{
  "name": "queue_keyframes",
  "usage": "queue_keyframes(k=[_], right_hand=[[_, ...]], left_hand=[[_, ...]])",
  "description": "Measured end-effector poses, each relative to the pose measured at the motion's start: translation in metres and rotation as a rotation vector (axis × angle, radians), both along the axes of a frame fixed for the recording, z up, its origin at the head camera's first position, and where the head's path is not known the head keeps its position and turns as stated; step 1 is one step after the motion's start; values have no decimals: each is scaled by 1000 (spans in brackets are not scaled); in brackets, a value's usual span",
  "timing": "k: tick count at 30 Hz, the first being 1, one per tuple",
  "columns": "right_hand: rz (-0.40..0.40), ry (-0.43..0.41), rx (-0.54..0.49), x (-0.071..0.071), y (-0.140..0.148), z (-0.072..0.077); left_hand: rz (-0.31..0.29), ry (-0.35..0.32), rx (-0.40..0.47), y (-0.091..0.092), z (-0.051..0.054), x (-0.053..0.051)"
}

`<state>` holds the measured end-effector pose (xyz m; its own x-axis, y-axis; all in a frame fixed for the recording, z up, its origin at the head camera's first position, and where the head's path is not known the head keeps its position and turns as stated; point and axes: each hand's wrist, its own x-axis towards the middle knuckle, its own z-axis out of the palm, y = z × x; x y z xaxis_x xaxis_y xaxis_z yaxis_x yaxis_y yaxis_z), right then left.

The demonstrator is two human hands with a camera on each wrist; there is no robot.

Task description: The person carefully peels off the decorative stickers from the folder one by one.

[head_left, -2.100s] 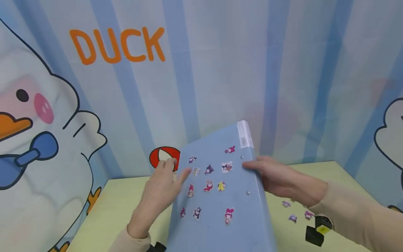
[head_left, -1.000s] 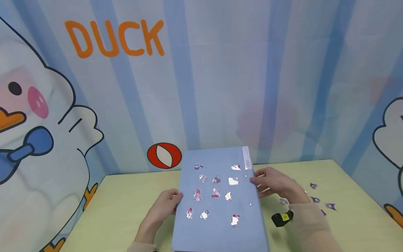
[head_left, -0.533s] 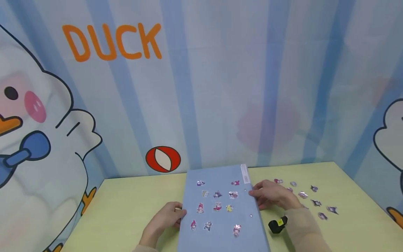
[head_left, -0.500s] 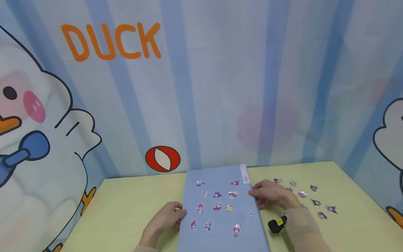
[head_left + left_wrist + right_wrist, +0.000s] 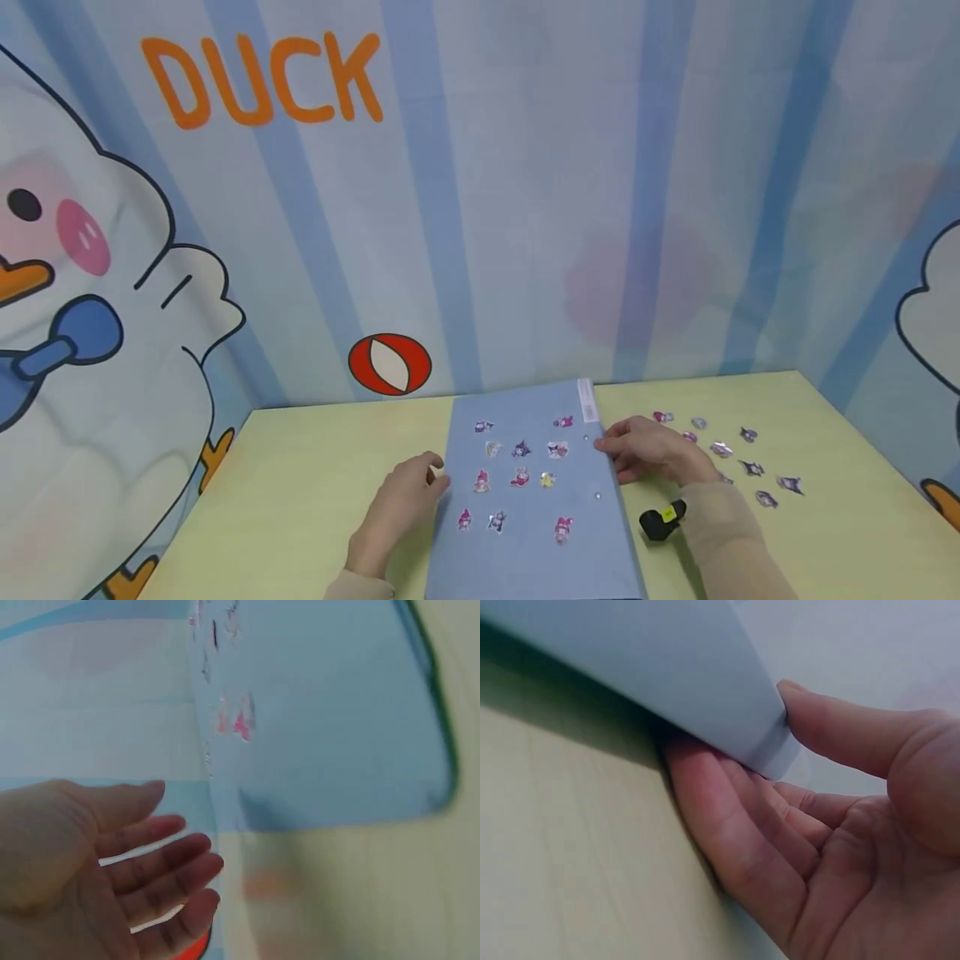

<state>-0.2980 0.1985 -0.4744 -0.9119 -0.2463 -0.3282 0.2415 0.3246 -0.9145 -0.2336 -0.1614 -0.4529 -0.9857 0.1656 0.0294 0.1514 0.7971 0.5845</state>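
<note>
Midway between a person's left hand (image 5: 401,504) and right hand (image 5: 648,450), a stickered folder (image 5: 528,502) tilts over the table (image 5: 300,475).
The right hand pinches the folder's right edge, thumb on the spine, fingers tucked beneath, above the tabletop; opposite, the left hand hangs just beside the left edge, fingers loosely extended and slightly parted.
</note>
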Motion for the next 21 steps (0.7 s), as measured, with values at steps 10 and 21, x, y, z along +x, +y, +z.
queue_keyframes(k=[10,21], right_hand=[[-25,0,14,-1,1,0],[-45,3,29,-1,1,-2]], left_hand=[[-202,-1,81,47,16,-7],[-205,49,59,80,13,-28]])
